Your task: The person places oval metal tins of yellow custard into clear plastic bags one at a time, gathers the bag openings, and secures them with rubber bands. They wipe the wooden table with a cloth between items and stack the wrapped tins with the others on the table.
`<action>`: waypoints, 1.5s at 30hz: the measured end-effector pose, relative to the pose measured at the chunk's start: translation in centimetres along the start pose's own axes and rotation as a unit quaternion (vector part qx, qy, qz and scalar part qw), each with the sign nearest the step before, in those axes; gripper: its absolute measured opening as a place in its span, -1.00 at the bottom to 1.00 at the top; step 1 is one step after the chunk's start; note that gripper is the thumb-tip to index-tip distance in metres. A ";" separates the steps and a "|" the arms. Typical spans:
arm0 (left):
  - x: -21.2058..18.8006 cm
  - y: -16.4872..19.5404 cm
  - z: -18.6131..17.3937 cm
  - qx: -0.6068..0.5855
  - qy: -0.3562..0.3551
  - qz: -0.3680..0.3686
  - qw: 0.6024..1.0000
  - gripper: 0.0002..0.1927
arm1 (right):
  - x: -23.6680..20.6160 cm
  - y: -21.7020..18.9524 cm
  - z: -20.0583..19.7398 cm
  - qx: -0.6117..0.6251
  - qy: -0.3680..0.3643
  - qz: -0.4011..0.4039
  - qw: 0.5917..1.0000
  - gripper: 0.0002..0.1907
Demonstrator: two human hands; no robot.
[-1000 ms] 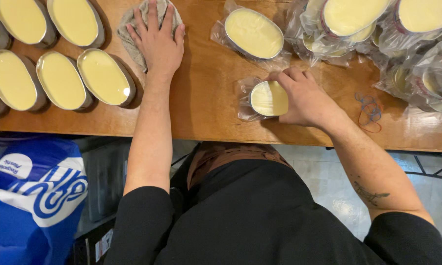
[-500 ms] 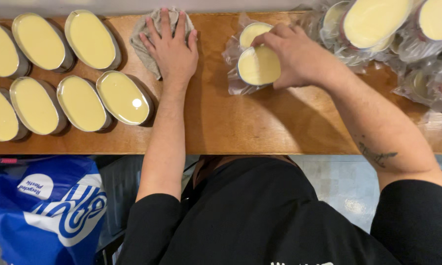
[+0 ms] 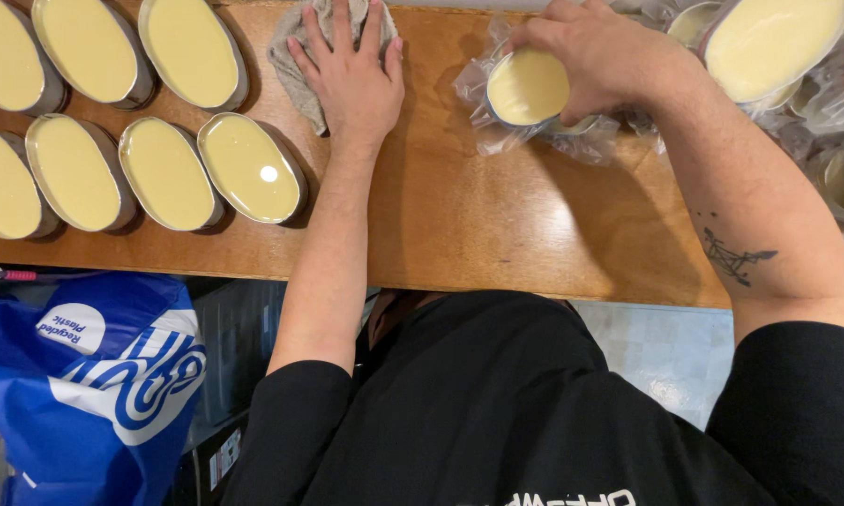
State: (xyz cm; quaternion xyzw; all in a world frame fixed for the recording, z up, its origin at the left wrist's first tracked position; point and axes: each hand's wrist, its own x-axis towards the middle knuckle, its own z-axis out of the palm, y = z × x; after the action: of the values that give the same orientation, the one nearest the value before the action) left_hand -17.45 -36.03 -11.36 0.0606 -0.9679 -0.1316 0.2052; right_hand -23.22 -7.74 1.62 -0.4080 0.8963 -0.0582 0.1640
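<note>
top tins (image 3: 84, 47) cropped, right hand (image 3: 595, 56) fingertips hidden

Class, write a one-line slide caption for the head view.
Left hand flat on a grey cloth; right hand grips a plastic-wrapped oval tin of pale cream.

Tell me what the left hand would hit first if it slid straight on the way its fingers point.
The left hand lies flat on a grey cloth, fingers pointing at the far edge of the wooden table. It would cross the rest of the cloth; nothing else shows before the picture's top edge.
</note>
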 end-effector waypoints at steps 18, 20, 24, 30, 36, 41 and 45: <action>-16.4 15.1 -4.0 -0.002 -0.183 0.061 0.981 -0.32 | -24.0 -3.8 2.6 0.282 0.121 0.118 0.944 -0.49; -18.3 19.6 -3.9 0.020 -0.223 0.107 0.969 -0.27 | -26.7 -2.6 4.7 0.293 0.225 0.075 0.926 -0.57; -19.6 27.3 -2.5 -0.046 -0.277 0.224 0.933 -0.23 | -31.2 -0.3 8.3 0.343 0.250 0.181 0.887 -0.63; -19.6 36.8 2.0 -0.107 -0.263 0.404 0.870 -0.23 | -37.2 4.1 11.9 0.136 0.335 0.271 0.892 -0.67; -18.8 40.4 4.2 -0.156 -0.168 0.422 0.877 -0.33 | -38.7 6.9 15.3 0.070 0.381 0.271 0.881 -0.62; -19.5 32.7 1.5 -0.173 -0.178 0.341 0.907 -0.47 | -37.3 9.0 18.4 0.112 0.406 0.256 0.870 -0.88; -19.7 24.4 -1.9 -0.134 -0.151 0.221 0.954 -0.51 | -36.2 11.3 19.8 0.175 0.410 0.259 0.857 -0.91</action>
State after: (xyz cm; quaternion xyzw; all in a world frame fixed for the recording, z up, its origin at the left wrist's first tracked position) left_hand -0.36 -9.69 -10.40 -0.2032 -0.9503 -0.2190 0.0872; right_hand -2.27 27.48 -10.77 -0.0652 0.9307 -0.3316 -0.1399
